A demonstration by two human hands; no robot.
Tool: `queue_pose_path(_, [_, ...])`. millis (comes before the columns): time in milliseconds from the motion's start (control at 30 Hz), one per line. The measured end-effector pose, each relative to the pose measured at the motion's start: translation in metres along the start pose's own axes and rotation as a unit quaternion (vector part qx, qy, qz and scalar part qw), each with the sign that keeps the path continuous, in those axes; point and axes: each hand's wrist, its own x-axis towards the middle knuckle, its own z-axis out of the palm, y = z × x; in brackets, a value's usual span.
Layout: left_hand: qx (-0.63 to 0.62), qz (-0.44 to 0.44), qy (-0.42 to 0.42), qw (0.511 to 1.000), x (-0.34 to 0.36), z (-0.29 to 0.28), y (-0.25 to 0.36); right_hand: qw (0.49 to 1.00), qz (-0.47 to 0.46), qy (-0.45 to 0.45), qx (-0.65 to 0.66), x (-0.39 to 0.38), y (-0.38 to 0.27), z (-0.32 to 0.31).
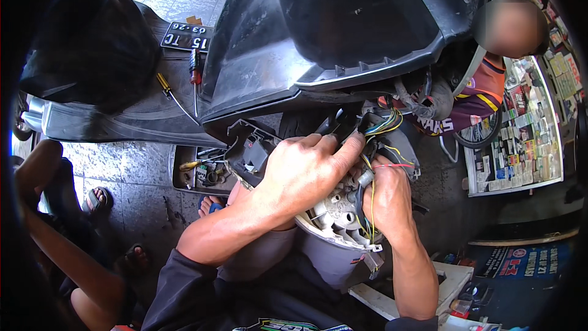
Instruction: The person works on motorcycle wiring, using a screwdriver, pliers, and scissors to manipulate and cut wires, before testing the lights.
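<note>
A scooter's light unit, with a whitish plastic back, rests between my knees. My left hand reaches across it, fingers bent into the dark housing beside the wires; its fingertips are partly hidden. On the unit's right side my right hand is curled inward among thin wires, and what its fingers pinch is hidden. A bundle of coloured wires loops above my hands. Between them sit a grey cylindrical connector and a red wire. A yellow wire hangs down along the unit.
Black scooter bodywork stands ahead. Two screwdrivers and a number plate lie on the footboard. A tool tray sits on the floor. One person is at the far right; another person's arm shows at left.
</note>
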Motion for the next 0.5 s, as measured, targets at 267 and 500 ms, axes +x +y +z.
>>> queue_pose_path(267, [-0.009, 0.001, 0.004, 1.0, -0.001, 0.004, -0.001, 0.997, 0.042, -0.049, 0.044, 0.002, 0.005, 0.0])
queue_pose_path(500, [-0.011, -0.021, -0.01, 1.0, 0.002, 0.001, -0.001, 0.999, -0.022, -0.028, 0.01, 0.005, 0.009, 0.0])
